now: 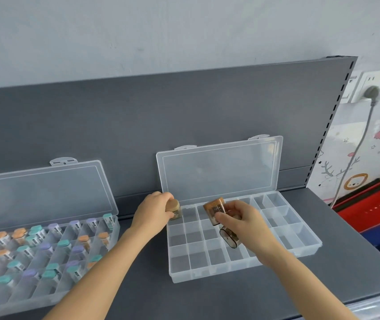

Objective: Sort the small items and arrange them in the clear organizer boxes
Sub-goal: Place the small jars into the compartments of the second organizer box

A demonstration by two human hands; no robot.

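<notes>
Your two forearms (105,273) reach up from the near edge across the grey shelf (138,294) to the open organizer box (207,274). Its lid (219,172) stands raised behind the fingers.

**Left hand (154,210).** The fingers (166,197) are curled round a tan-capped bottle (174,207). The bottle stands upright, long axis vertical and cap uppermost, at the box's far-left corner compartment, directly below the fingertips. Whether its base already touches the compartment floor cannot be told.

**Right hand (244,224).** Thumb and fingertips pinch an amber item (214,210), which is tilted with its upper end leaning away from the palm toward the left hand. A smoky-dark piece (228,237) hangs under the same hand; how it is held is hidden.

**Relation for the coming move.** Judge the left hand the nearer to release: its target cell lies straight beneath the fingers. The amber item hovers above the far row, and the bare cells lie below it and toward you from the fingertips. Bring its long axis upright before lowering.

**Second organizer box (45,294).** It lies well apart, outboard of the left fingers, and already holds capped bottles (29,248) in teal, purple and orange.

**Markings.** Small labels show on the bottles, but they are too blurred to read. No brand is legible.

A red basket (374,204) sits beyond the right fingers.
</notes>
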